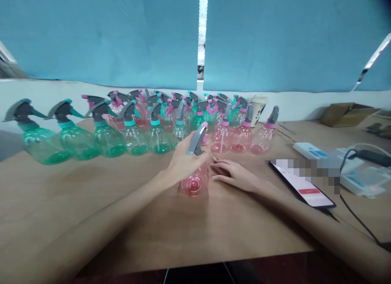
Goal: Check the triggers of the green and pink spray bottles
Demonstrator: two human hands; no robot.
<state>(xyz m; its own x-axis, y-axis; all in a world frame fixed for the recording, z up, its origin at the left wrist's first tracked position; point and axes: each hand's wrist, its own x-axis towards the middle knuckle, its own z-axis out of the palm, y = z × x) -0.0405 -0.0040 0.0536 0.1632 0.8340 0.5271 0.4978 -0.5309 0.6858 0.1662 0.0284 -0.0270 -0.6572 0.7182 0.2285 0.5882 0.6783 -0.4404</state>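
Pink clear spray bottle (195, 179), grey trigger, gripped by left hand (183, 161).

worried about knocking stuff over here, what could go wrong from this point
1. The left hand grips the pink spray bottle by its neck, close in front of the packed rows of bottles. A push forward could topple several of them.
2. The right hand lies flat beside the phone, and a cable trails near that forearm. A careless sweep might snag the cable or shove the phone.
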